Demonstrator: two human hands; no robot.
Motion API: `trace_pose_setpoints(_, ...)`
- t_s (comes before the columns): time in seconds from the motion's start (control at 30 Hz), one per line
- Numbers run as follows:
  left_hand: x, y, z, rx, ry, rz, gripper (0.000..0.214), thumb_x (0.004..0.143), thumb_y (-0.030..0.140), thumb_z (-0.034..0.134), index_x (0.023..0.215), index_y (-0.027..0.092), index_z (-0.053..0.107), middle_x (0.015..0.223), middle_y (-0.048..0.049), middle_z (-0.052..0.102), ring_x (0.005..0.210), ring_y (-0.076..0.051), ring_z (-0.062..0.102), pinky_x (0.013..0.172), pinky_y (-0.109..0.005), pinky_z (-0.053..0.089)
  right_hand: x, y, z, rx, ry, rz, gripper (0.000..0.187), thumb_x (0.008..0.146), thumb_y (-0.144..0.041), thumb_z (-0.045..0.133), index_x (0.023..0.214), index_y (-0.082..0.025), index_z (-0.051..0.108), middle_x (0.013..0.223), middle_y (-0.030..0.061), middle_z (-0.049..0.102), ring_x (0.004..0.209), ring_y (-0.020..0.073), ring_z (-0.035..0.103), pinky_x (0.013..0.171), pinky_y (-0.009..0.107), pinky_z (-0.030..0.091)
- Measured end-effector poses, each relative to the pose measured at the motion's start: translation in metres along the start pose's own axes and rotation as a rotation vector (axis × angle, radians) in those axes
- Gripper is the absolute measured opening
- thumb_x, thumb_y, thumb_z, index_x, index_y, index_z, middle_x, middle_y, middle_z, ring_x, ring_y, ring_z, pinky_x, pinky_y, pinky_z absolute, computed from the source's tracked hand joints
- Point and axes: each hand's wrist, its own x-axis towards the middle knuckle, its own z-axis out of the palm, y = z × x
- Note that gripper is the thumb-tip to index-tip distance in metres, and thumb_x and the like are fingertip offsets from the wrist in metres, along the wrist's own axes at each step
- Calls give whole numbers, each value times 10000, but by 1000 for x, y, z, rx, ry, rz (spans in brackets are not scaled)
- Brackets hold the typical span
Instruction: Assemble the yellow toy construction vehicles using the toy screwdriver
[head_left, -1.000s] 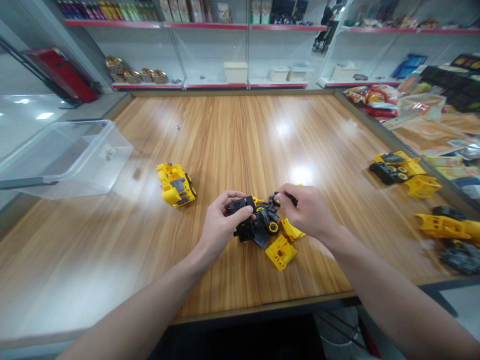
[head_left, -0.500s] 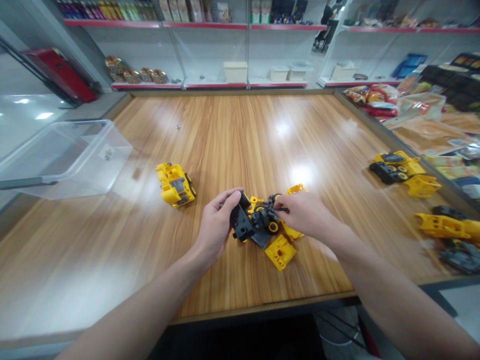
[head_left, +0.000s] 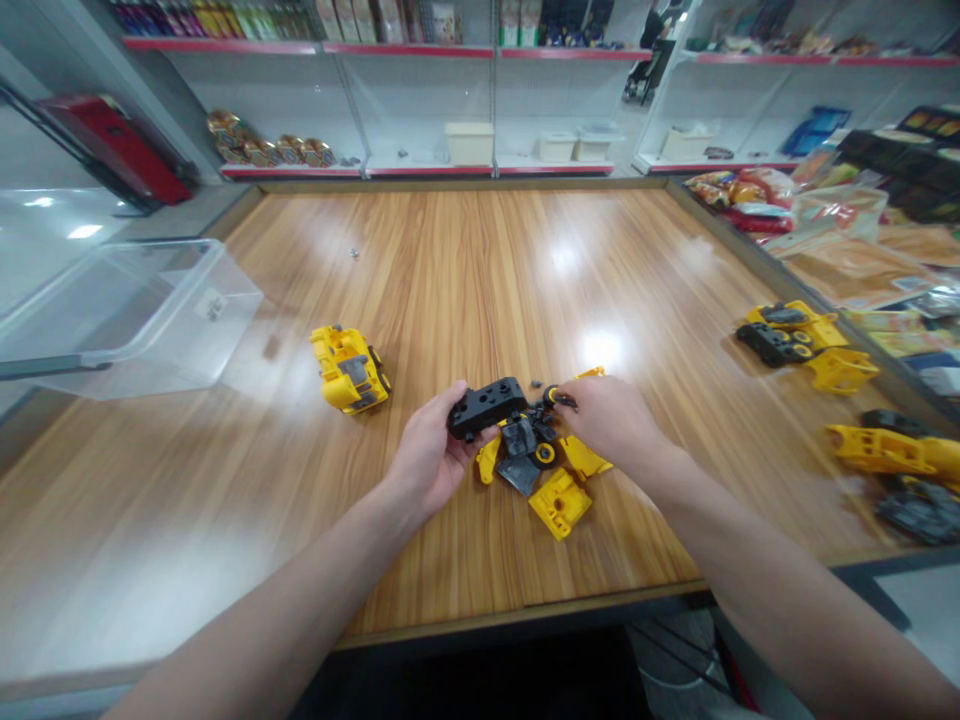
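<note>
The left hand [head_left: 429,462] gripped a chunky black plastic block [head_left: 486,407], fingers closed round its near end, just above a half-built yellow-and-black toy vehicle [head_left: 525,445], while the right hand [head_left: 611,422] pinched a small black part [head_left: 562,401] beside its wheel (the part's shape was hidden behind the fingertips [head_left: 579,398]). A flat yellow plastic panel [head_left: 560,503] lay against the toy on the glossy wood-grain table [head_left: 480,280], with a clear plastic bin [head_left: 135,320] at the left and red-edged white shelves [head_left: 420,120] beyond.
</note>
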Motion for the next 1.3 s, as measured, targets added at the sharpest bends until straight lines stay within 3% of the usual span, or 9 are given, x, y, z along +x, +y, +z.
trace_pose_setpoints(0.17, 2, 2, 0, -25, 35, -77, 122, 868, 234, 621, 867, 124, 571, 776, -62, 699, 563, -125, 681, 450, -156, 567, 1, 1, 5, 28, 6, -27, 124, 846, -260, 634, 829, -183, 730, 823, 89, 692, 726, 203, 617, 606, 305, 376)
trace_pose_setpoints(0.3, 0, 5, -2, -16, -7, -149, 151, 877, 265, 583, 864, 114, 586, 720, -70, 689, 537, -133, 677, 411, -150, 530, 0, -1, 6, 62, 27, -40, 126, 855, -239, 618, 832, -170, 721, 947, 108, 678, 789, 204, 617, 622, 301, 392)
trace_pose_setpoints(0.4, -3, 5, -3, -11, -87, -194, 261, 873, 347, 545, 712, 142, 549, 513, -9, 553, 348, -98, 516, 272, -158, 367, -1, -1, 7, 96, 31, -59, 85, 831, -210, 636, 834, -177, 714, 921, 89, 690, 779, 197, 621, 612, 292, 389)
trace_pose_setpoints(0.53, -4, 5, -4, -28, -184, -211, 335, 870, 363, 507, 603, 164, 473, 443, 35, 409, 303, -58, 359, 267, -160, 260, 0, 2, 8, 138, 53, -57, 53, 797, -196, 658, 792, -177, 707, 778, 70, 702, 702, 208, 628, 568, 295, 370)
trace_pose_setpoints(0.63, -4, 5, -5, -45, -206, -175, 242, 857, 308, 533, 680, 142, 531, 513, 24, 476, 337, -53, 385, 290, -157, 283, 1, 1, 7, 193, 100, -52, 57, 799, -207, 663, 795, -176, 710, 775, 69, 717, 711, 222, 650, 581, 306, 402)
trace_pose_setpoints(0.77, -5, 5, -5, -30, -197, -143, 120, 834, 206, 574, 847, 93, 613, 670, -44, 622, 471, -92, 555, 365, -168, 420, -1, -6, 0, 303, 206, -51, 140, 865, -279, 635, 949, -193, 708, 928, 49, 744, 831, 204, 679, 706, 312, 482)
trace_pose_setpoints(0.93, -6, 2, -6, 13, -219, -119, 141, 811, 108, 599, 939, 74, 649, 853, -105, 703, 632, -155, 679, 470, -194, 534, -6, -18, -10, 752, 318, -5, 219, 858, -385, 666, 989, -214, 707, 1000, 41, 742, 805, 181, 683, 685, 303, 508)
trace_pose_setpoints(1.13, -7, 1, -6, 44, -296, -73, 170, 801, 82, 606, 959, 88, 668, 886, -96, 710, 685, -171, 700, 514, -205, 569, -5, -19, -14, 1239, 130, 15, 242, 839, -395, 695, 949, -180, 695, 833, 29, 724, 697, 141, 649, 581, 258, 488)
trace_pose_setpoints(1.3, -8, 2, -8, 49, -363, -56, 193, 813, 98, 597, 996, 95, 658, 926, -103, 702, 714, -179, 700, 515, -204, 567, -5, -20, -12, 1306, 102, -6, 234, 831, -379, 710, 943, -174, 700, 812, 21, 715, 650, 115, 625, 562, 237, 475)
